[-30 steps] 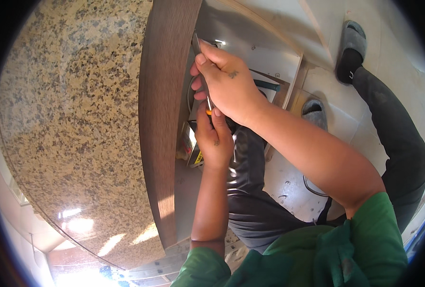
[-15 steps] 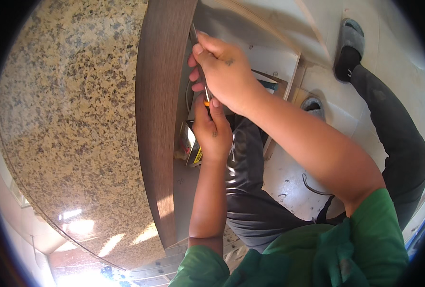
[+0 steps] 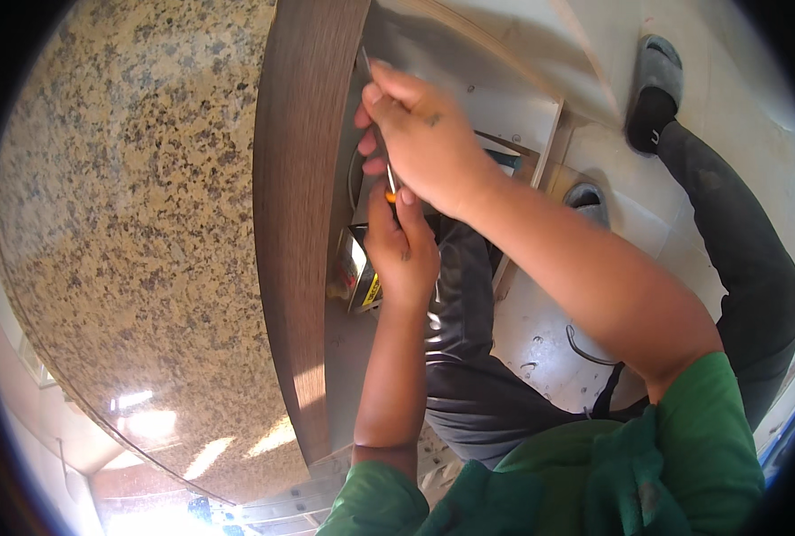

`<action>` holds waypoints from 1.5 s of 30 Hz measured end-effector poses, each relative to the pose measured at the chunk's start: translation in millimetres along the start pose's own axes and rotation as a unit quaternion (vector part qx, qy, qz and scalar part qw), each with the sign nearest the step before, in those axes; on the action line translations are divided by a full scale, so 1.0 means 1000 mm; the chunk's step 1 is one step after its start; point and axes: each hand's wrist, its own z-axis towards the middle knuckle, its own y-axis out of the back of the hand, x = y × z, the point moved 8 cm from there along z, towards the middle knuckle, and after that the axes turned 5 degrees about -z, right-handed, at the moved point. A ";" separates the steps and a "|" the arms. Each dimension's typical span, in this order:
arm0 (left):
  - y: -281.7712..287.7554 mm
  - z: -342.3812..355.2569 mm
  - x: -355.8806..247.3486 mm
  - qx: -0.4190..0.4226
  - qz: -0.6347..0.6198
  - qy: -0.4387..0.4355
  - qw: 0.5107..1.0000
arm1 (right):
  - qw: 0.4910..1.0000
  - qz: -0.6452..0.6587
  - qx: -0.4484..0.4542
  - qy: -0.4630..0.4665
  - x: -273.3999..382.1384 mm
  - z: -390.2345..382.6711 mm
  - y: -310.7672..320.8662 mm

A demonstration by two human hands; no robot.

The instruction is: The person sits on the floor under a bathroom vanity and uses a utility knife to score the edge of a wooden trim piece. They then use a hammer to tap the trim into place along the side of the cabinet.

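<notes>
My left hand (image 3: 402, 241) is closed round a screwdriver-like tool (image 3: 391, 182) with an orange collar and a bright metal shaft; its handle is hidden in my palm. The shaft points up toward my right hand (image 3: 429, 138). Fingers and thumb of that hand pinch a narrow grey metal strip (image 3: 366, 64), whose upper end sticks out past the thumb. Whether shaft and strip touch is hidden behind my fingers. Both hands are just right of a brown wood-grain panel (image 3: 303, 223), below the level of a speckled stone countertop (image 3: 138, 232).
A dark box with a yellow label (image 3: 361, 277) stands below my left hand. Light wooden edging (image 3: 549, 134) and a dark cable (image 3: 585, 348) lie to the right. Two grey slippers, one on a foot (image 3: 656, 71), and my dark-trousered legs (image 3: 460, 304) are on the right.
Both hands have shifted very slightly right and down, with the tool and strip still in them. Nothing has been let go.
</notes>
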 end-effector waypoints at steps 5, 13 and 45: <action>-0.001 0.001 0.005 -0.005 0.008 -0.005 1.000 | 1.000 0.019 -0.007 -0.010 -0.004 0.001 0.001; 0.002 -0.002 0.002 -0.009 0.036 0.009 0.999 | 1.000 0.017 -0.005 0.008 -0.003 -0.001 -0.002; 0.004 0.001 -0.003 -0.002 0.033 -0.003 0.999 | 0.999 0.032 0.006 -0.025 -0.010 0.002 -0.002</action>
